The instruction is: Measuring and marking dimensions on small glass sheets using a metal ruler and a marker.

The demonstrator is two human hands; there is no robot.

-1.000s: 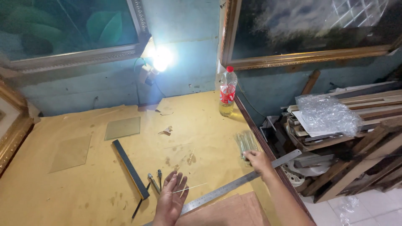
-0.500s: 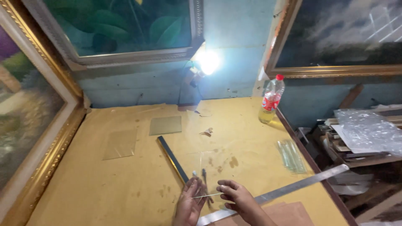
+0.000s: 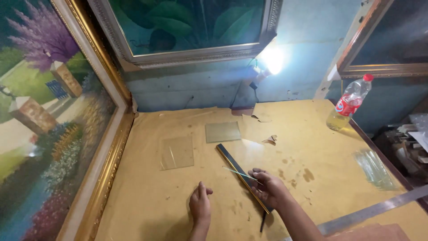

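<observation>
- Left of the grip: framed painting [image 3: 53, 134] leans along the worktop [image 3: 147, 209] edge
- Left hand [image 3: 200, 206] lies flat, fingers together, holding nothing
- Two glass panes [image 3: 177, 152] lie beyond it; a careless sweep could chip them
- Right hand [image 3: 269, 187] pinches a thin glass strip [image 3: 240, 173] in its grip, just over the dark gold-edged ruler [image 3: 243, 176]; I judge the sliver could snap or cut skin if squeezed
- Right of the grip: plastic bottle [image 3: 350, 102] and steel straightedge [image 3: 379, 209], well apart
</observation>
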